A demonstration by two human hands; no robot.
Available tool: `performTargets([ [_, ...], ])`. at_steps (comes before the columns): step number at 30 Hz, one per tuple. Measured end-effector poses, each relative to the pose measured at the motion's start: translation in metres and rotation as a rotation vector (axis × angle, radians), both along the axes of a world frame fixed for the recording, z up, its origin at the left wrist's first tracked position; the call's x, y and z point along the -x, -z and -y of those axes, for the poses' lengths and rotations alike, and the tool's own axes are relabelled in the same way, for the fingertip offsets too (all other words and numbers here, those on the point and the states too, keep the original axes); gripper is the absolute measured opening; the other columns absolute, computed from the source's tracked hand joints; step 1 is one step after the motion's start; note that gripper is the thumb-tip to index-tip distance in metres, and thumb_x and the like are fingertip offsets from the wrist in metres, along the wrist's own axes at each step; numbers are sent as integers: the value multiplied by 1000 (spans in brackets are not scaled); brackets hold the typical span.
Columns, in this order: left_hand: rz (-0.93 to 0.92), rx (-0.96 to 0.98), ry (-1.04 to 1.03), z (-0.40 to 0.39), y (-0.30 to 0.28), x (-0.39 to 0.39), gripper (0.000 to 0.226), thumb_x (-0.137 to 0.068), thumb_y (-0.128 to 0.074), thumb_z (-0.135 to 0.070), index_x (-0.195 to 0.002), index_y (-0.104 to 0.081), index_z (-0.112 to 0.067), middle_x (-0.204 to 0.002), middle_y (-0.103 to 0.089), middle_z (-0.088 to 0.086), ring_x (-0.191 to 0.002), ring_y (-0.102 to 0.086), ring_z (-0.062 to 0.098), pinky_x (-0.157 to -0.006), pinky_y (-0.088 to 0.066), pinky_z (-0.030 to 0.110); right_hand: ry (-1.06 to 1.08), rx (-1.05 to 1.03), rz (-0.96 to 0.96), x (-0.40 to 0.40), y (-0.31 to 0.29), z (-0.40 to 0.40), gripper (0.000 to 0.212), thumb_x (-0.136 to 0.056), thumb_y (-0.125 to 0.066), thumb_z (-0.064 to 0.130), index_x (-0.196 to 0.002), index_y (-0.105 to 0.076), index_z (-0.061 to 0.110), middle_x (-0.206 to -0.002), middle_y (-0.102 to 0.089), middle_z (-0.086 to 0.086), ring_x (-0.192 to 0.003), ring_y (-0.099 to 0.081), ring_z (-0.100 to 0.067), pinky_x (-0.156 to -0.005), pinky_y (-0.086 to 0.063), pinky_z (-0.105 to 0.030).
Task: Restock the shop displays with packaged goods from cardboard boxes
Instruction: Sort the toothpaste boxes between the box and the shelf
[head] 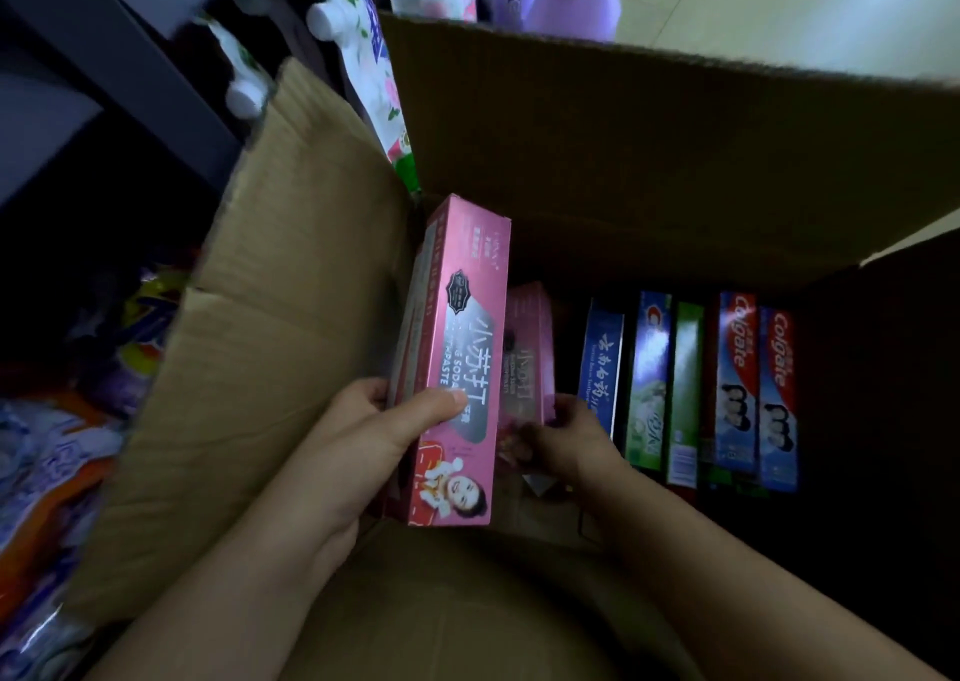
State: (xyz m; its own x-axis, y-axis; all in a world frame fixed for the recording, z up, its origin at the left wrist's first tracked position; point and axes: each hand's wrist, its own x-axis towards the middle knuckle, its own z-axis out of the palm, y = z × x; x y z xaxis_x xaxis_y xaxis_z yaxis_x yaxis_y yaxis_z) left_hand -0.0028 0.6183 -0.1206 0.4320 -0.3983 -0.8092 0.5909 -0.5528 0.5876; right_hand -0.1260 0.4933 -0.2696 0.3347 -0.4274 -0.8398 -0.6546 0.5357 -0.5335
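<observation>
An open cardboard box (pixel 623 150) fills the view, its flaps spread wide. My left hand (pixel 374 436) grips a stack of pink toothpaste cartons (pixel 462 317), thumb across the front one, lifted at the box's left side. My right hand (pixel 566 441) reaches deeper in and pinches another pink carton (pixel 527 353) that stands in the box. To the right stand a blue carton (pixel 600 363), green cartons (pixel 667 389) and two red and blue Colgate cartons (pixel 753 384), all upright in a row.
Dark shelving (pixel 104 83) rises at the upper left. Floral refill pouches with white caps (pixel 358 46) hang or lean behind the box. Colourful plastic packs (pixel 57 446) lie on the lower left. Pale floor tiles (pixel 779 0) show at the top right.
</observation>
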Motion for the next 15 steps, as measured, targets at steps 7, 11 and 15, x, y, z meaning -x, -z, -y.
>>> performTargets([
  [7, -71, 4, -192, -21, -99, 26, 70, -38, -79, -34, -103, -62, -14, -79, -75, 7, -64, -72, 19, -48, -54, 25, 76, -35, 209, 42, -173, -6, 42, -94, -57, 23, -134, -45, 31, -116, -68, -4, -94, -70, -21, -74, -57, -36],
  [11, -129, 25, -204, -38, -197, 44, 86, -29, -77, -43, -109, -61, -15, -87, -75, 11, -72, -73, 25, -64, -55, 34, 31, -40, 332, 59, -301, -17, 42, -91, -55, 29, -134, -50, 28, -115, -70, 0, -102, -68, -16, -78, -55, -29],
  [15, -121, 111, -202, -51, -316, 55, 75, -34, -78, -43, -105, -64, -23, -93, -75, 7, -83, -73, 26, -77, -57, 42, -78, -17, 381, 68, -441, -26, 66, -75, -70, 50, -135, -47, 36, -121, -67, 2, -104, -67, -18, -88, -55, -41],
])
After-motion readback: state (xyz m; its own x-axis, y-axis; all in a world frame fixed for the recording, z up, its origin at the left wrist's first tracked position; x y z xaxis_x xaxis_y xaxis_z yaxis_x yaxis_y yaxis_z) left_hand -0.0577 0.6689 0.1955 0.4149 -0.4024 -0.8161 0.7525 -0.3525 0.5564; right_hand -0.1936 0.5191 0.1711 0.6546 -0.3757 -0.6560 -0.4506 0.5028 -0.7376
